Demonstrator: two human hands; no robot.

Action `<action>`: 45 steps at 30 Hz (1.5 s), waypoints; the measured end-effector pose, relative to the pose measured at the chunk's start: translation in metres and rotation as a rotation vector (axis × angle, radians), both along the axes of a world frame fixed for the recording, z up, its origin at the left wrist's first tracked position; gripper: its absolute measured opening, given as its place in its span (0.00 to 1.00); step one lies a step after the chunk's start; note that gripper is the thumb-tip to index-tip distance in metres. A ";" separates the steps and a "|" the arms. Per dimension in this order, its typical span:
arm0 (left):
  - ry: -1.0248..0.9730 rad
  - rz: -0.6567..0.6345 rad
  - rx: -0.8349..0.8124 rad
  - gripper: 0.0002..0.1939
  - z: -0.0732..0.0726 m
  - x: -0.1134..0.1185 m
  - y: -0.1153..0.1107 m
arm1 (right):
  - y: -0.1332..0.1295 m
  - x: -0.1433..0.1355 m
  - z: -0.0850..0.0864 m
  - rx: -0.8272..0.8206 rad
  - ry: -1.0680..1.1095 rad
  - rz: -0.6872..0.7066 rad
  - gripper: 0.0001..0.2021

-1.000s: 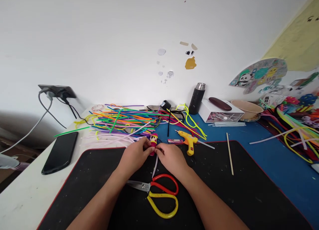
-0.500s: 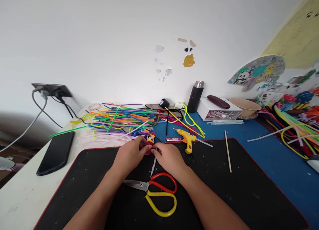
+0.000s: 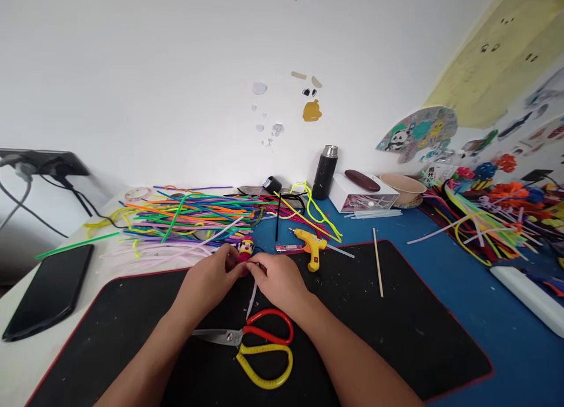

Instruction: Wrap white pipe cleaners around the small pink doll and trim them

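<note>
A small doll-like figure point(image 3: 246, 248) with a yellow and red top and a dark pink body is upright between my hands. My left hand point(image 3: 211, 278) has its fingers wrapped round the figure's left side. My right hand point(image 3: 275, 276) pinches at its lower right side; a pale lilac strip point(image 3: 252, 298) hangs down from beside those fingertips. Just below lie scissors point(image 3: 267, 348) with one red and one yellow handle, blades pointing left, on the black mat point(image 3: 348, 325).
Many coloured pipe cleaners point(image 3: 198, 216) lie behind my hands. A yellow glue gun point(image 3: 314, 248) and a wooden stick point(image 3: 378, 263) are to the right. A phone point(image 3: 50, 289) lies at left; a black flask point(image 3: 325, 173) and white box point(image 3: 363, 194) stand by the wall.
The view has turned right, so everything appears shifted left. Both hands stay at the figure, with little visible change in their hold.
</note>
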State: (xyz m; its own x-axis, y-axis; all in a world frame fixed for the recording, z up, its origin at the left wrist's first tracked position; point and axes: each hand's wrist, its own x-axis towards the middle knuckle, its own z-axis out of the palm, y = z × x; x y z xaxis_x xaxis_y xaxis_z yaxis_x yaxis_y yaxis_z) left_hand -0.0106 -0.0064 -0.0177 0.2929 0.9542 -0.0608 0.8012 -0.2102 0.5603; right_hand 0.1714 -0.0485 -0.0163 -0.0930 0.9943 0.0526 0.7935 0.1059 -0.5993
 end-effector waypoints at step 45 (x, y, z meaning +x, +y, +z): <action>-0.705 0.131 0.076 0.21 0.027 -0.001 -0.014 | 0.146 0.063 0.011 -0.051 0.239 -0.361 0.12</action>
State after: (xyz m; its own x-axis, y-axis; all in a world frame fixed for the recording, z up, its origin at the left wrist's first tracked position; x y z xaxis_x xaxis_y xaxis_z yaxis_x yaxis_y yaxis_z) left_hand -0.0114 -0.0203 0.0089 0.1206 0.9783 0.1686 0.2758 -0.1961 0.9410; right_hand 0.2344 0.0974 -0.0050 0.2701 0.9626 -0.0193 0.6126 -0.1873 -0.7679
